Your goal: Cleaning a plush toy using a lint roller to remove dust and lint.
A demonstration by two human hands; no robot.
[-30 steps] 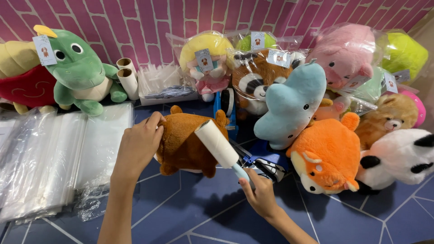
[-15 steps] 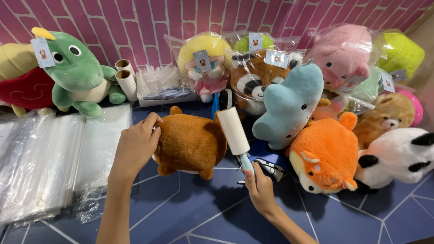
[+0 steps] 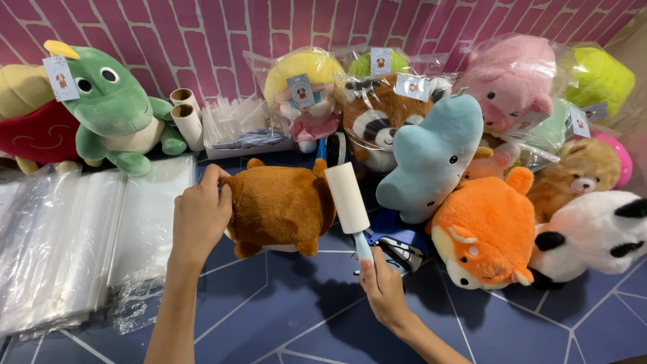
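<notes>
Left hand [image 3: 200, 217] is clamped on the tail end of one brown plush [image 3: 280, 205], which lies dead center on the blue mat [image 3: 283, 310]. Right hand [image 3: 383, 286] at 5 o'clock is closed around the handle of one lint roller [image 3: 347, 199], its white roll touching the plush's right end. Two empty cardboard cores [image 3: 187, 116] at 11 o'clock, next to one green dino [image 3: 111, 108]. One orange fox [image 3: 485, 229] at 3 o'clock, one blue plush [image 3: 431, 155] just above it. Stack of clear bags [image 3: 60, 236] at 9 o'clock.

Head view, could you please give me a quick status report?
Left hand steadies brown plush toy. Right hand holds white lint roller against it. Blue plush sits close beside.
</notes>
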